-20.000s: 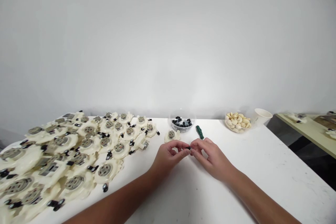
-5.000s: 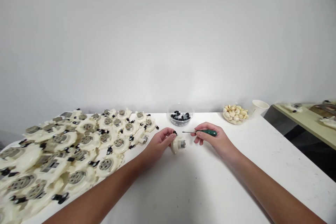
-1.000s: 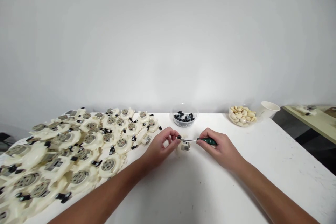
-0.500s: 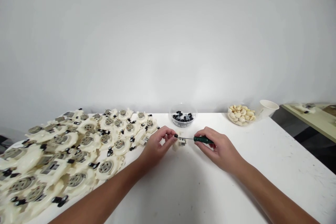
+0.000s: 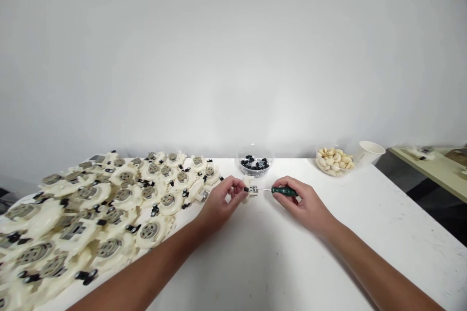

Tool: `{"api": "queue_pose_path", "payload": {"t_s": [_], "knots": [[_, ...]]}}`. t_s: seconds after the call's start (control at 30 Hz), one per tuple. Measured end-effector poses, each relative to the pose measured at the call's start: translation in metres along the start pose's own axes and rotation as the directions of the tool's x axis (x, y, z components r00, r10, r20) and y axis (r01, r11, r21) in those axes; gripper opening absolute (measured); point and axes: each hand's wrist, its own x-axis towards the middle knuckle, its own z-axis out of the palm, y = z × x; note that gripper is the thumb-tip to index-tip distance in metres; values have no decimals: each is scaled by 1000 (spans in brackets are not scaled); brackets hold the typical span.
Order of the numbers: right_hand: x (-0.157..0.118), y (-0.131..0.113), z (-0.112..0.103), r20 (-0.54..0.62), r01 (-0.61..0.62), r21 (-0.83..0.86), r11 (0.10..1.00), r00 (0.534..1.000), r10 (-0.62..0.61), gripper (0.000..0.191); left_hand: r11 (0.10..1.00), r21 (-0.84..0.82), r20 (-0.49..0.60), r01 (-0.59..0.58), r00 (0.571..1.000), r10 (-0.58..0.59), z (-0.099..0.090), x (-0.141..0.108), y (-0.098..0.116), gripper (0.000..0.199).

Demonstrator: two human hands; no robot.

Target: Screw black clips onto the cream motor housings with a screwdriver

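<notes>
My left hand (image 5: 226, 198) pinches a small cream plastic part (image 5: 247, 198) that carries a black piece and a light metal fitting. Thumb and forefinger close around its left side, hiding some of it. In my right hand (image 5: 301, 201) is a screwdriver (image 5: 283, 191) with a dark green handle, gripped between thumb and fingers. Its thin shaft lies level and points left, with the tip at the metal fitting of the part. Whether the tip sits in a screw is too small to tell. Both hands are just above the white table (image 5: 262, 262).
Many cream housings with grey round centres (image 5: 149, 231) cover the table's left side. Behind my hands stands a clear bowl of black pieces and screws (image 5: 254, 163). Farther right are a clear bowl of cream pieces (image 5: 333, 161), a paper cup (image 5: 369, 153) and another tabletop (image 5: 430, 170).
The cream part has turned in my left hand, so its metal fitting now faces the screwdriver. My right hand and the screwdriver have shifted very slightly right.
</notes>
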Motion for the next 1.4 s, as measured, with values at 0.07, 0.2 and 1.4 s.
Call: {"api": "queue_pose_path", "payload": {"t_s": [0.07,0.2,1.4], "knots": [[-1,2,4,-10,-22,20,1000,1000,22,20,1000,14,-28,13,1000,-13,-1,0,0,16],[-2,4,10,-18,-78,93,993,997,80,23,1000,0,-31,24,999,-24,-2,-1,6,18],[-2,10,34,20,-83,387,918,996,81,12,900,-387,283,199,955,-90,11,-5,10,28]]}}
